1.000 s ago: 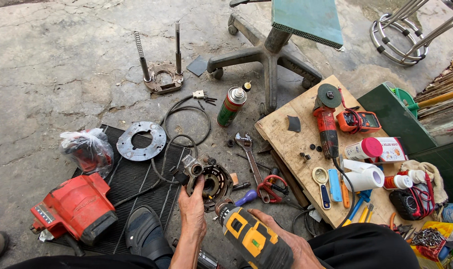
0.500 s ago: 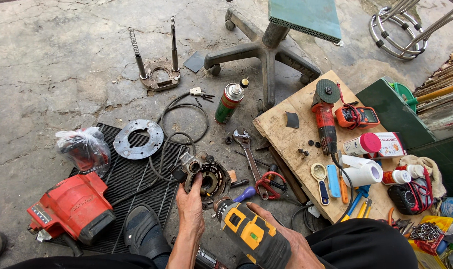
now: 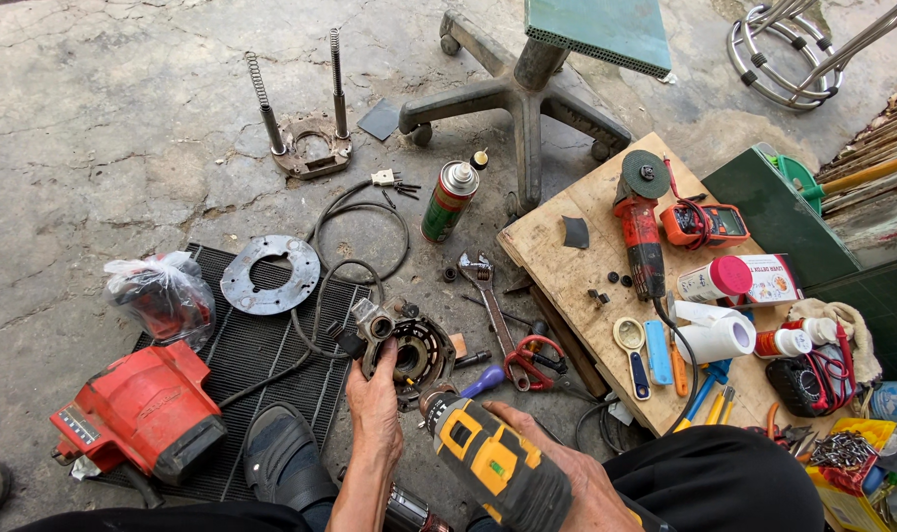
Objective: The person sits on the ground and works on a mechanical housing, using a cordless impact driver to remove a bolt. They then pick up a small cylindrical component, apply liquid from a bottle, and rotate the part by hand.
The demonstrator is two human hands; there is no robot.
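My left hand [image 3: 375,404] rests on a round metal motor housing [image 3: 409,347] lying on the ground, fingers gripping its near rim. My right hand [image 3: 567,473] holds a yellow and black cordless drill [image 3: 488,458], its chuck pointed up and left at the housing. A black cable [image 3: 340,286] runs from the housing in loops. A red tool body [image 3: 138,409] lies on a black ribbed mat [image 3: 271,394] to the left, beside my dark shoe [image 3: 286,453].
A round metal plate [image 3: 269,274], a bagged part [image 3: 158,296], a spring base [image 3: 306,143] and a spray can [image 3: 448,200] lie about. A wrench [image 3: 488,296] and red pliers [image 3: 532,360] sit right. A wooden board [image 3: 586,276] carries a red grinder [image 3: 641,232], meter and tape. A chair base [image 3: 522,99] stands behind.
The view has shifted slightly. My left hand has settled lower onto the housing, and the drill has stayed close to it.
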